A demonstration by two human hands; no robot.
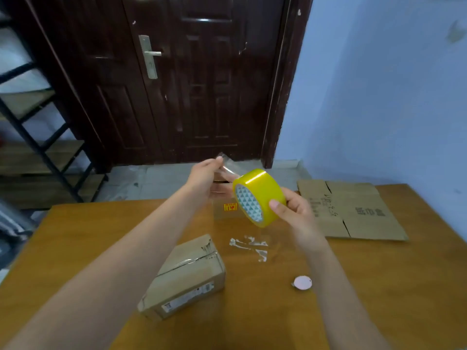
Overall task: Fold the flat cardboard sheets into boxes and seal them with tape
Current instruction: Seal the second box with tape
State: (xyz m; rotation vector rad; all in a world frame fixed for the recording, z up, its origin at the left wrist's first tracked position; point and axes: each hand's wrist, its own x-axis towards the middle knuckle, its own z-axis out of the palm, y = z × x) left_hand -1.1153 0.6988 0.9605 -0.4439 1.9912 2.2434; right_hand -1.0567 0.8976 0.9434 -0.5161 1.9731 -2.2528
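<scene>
My right hand (294,210) grips a yellow tape roll (259,197) raised above the wooden table (379,286). My left hand (206,176) pinches the free end of the clear tape strip (227,168) and holds it stretched up and left from the roll. A small folded cardboard box (185,279) with tape across its top lies on the table near me, below my left forearm. A flat cardboard sheet (353,210) with printed writing lies at the table's far right. Another box (227,210) with a yellow-red sticker sits behind the roll, partly hidden.
Crumpled scraps of clear tape (250,245) lie mid-table. A small pink round object (302,282) sits right of the box. A dark wooden door (202,79) stands beyond the table, a black ladder shelf (38,147) at left, a blue wall at right.
</scene>
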